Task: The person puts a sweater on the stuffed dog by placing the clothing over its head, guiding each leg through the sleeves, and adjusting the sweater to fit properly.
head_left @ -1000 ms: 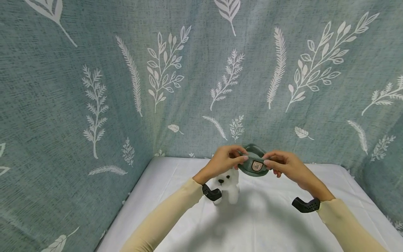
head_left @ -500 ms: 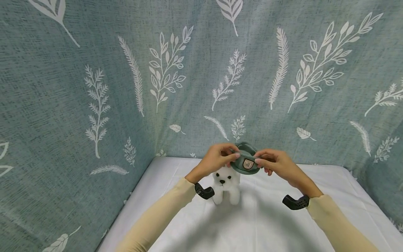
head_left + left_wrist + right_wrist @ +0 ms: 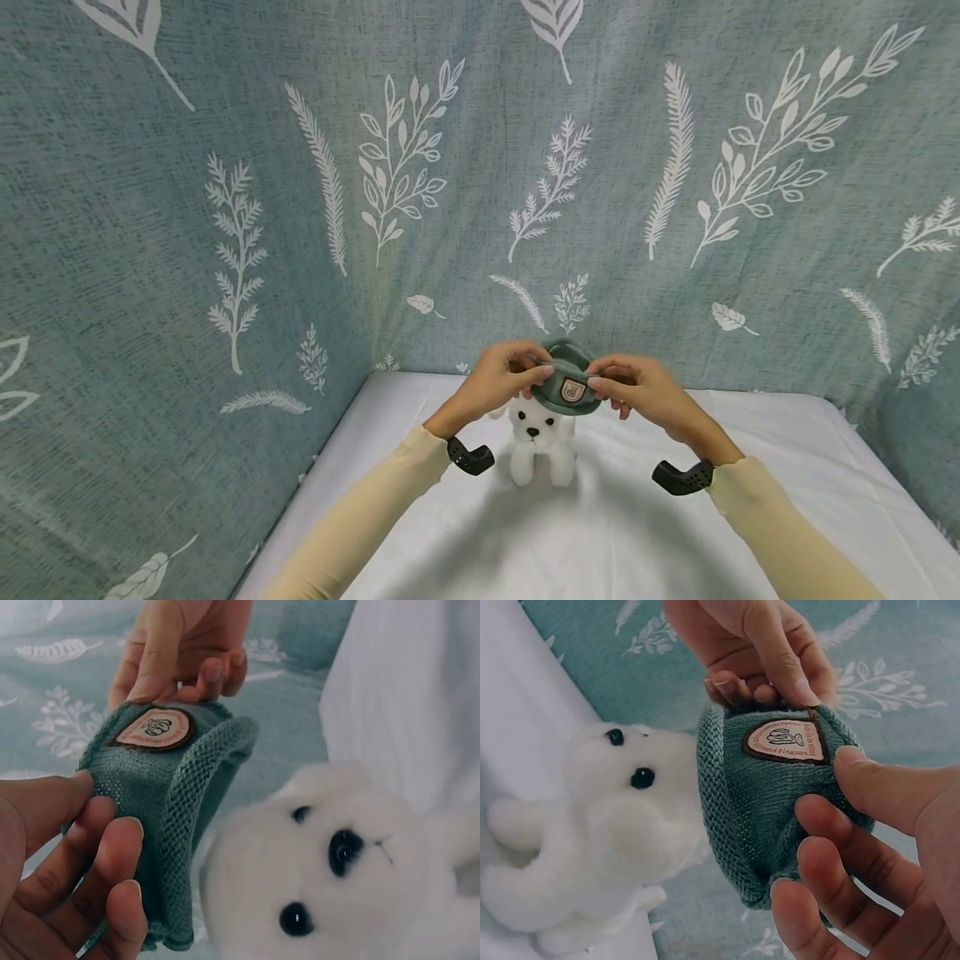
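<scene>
A small green knitted hat (image 3: 547, 392) with a rolled brim and a pale stitched patch (image 3: 155, 729) is stretched between both hands. My left hand (image 3: 501, 372) pinches its left side with thumb and fingers. On the other side, my right hand (image 3: 637, 388) pinches the fabric near the patch. Below and behind the hat stands a white plush dog (image 3: 534, 446) with black eyes and nose, facing me. In the right wrist view, the rolled brim (image 3: 718, 802) is right at the top of the dog's head (image 3: 649, 799); the hat hides part of that head.
The dog stands on a white-covered table (image 3: 645, 517) towards its far side. Teal curtains (image 3: 465, 208) with white leaf prints hang behind and at the left. Black wrist devices (image 3: 470, 457) sit on both cream-sleeved arms.
Both hands have carried the hat left, from beside the dog to over its head. The dog's face, partly covered by the left arm before, now shows. The grip stays the same.
</scene>
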{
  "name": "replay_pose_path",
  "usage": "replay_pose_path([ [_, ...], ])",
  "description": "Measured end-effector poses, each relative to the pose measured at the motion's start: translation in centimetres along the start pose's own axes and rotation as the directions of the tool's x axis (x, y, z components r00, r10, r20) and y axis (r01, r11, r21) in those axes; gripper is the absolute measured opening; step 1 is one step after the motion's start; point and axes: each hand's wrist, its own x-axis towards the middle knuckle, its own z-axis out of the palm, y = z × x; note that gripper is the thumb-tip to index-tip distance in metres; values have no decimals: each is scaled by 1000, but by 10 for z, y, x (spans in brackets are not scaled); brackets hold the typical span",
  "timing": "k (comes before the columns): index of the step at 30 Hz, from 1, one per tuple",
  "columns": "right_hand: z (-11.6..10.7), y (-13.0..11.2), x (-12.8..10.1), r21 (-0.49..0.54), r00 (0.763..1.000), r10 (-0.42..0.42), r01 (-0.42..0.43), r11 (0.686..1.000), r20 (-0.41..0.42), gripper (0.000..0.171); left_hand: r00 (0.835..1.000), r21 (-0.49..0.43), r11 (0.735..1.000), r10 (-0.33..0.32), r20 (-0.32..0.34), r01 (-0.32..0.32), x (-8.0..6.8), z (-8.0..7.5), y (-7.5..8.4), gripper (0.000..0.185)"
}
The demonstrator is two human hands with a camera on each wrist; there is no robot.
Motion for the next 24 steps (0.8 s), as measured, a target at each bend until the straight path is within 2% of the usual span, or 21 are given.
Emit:
replay_pose_path([
  [24, 26, -2, 20, -2, 999, 10, -10, 1000, 50, 33, 998, -2, 998, -58, -13, 58, -20, -22, -15, 18],
])
